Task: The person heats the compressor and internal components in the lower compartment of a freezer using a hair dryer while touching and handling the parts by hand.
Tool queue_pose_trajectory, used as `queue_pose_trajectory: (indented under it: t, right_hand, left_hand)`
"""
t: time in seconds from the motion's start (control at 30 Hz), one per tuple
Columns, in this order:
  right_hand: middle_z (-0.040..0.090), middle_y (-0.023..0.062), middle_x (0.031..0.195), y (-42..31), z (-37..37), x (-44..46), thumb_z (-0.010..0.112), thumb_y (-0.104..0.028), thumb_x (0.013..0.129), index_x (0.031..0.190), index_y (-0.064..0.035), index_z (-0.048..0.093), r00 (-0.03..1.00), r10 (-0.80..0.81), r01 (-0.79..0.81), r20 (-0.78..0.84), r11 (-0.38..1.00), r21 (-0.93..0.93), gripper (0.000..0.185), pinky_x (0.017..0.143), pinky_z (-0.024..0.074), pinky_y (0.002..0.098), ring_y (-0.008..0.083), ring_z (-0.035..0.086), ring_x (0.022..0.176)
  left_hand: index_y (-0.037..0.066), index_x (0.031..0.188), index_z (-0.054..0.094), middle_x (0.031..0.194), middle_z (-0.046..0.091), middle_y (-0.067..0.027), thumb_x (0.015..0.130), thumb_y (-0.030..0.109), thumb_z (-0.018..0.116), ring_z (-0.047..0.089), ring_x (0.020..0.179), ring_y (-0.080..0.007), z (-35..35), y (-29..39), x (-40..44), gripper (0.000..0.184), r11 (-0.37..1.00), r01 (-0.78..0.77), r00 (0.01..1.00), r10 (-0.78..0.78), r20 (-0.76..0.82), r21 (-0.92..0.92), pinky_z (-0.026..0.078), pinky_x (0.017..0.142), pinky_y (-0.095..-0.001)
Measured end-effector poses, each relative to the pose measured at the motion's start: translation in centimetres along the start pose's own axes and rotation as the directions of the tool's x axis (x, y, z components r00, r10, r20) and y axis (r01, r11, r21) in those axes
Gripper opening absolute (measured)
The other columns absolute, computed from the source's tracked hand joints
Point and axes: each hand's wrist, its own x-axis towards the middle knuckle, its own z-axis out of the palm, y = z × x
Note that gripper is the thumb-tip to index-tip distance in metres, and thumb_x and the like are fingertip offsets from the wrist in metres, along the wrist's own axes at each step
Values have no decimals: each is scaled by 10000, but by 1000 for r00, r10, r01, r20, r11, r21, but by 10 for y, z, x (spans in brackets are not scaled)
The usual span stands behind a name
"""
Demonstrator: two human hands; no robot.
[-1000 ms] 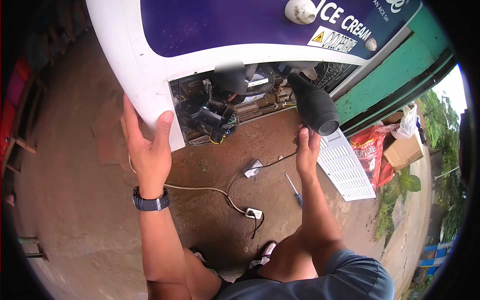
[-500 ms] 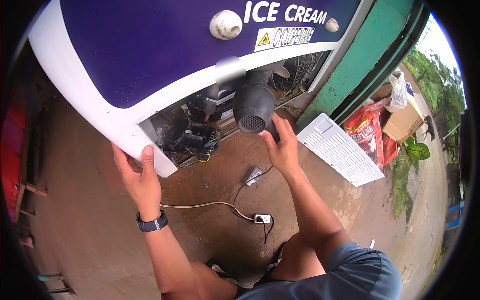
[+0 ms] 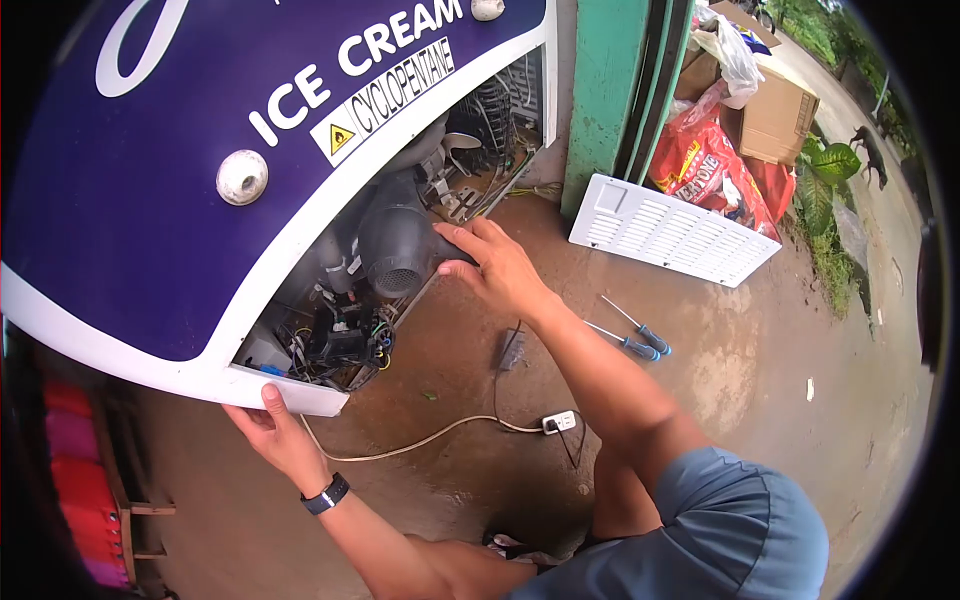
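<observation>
A person's right hand (image 3: pixel 490 265) grips a black dryer (image 3: pixel 393 235) by its handle at the open lower bay of an ice cream freezer (image 3: pixel 150 240), the dryer's round grille facing outward. The left hand (image 3: pixel 278 433), a watch (image 3: pixel 325 494) on its wrist, clasps the freezer's lower left corner, thumb on the front edge, other fingers partly hidden beneath. A label (image 3: pixel 385 95) reading "CYCLOPENTANE" sits above the freezer's bay. Dark machinery (image 3: pixel 336 335) and loose wires (image 3: pixel 384 345) crowd the bay's left end, and the dryer blocks sight of parts behind it. On the floor (image 3: pixel 420 500) before the freezer, a pale cord (image 3: pixel 440 436) runs from near the corner to a white socket (image 3: pixel 558 422); a black cord (image 3: pixel 495 388) passes a small grey object (image 3: pixel 512 350). Two screwdrivers (image 3: pixel 654 339) lie front-right of the freezer, beyond the right forearm. Right of the freezer stand a green post (image 3: pixel 607 90) and a slotted panel (image 3: pixel 675 228), tilted before a red bag (image 3: pixel 705 170). Farther right are a box (image 3: pixel 780 110) and a leafy plant (image 3: pixel 830 170).
</observation>
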Motion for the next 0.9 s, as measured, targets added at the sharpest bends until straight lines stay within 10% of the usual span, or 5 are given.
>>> queue_pose_trajectory:
  t: [0.9]
  right_hand:
    - [612,155,1128,-15,17,-11,753,-310,958,1421,-187,643,991,88,-88,-97,996,2,492,901,539,464,358,608,1078]
  left_hand:
    - [18,1671,241,1625,419,-176,1051,324,694,459,1443,-282,-2,-6,0,827,1000,-23,999,23,25,-14,342,1228,-410]
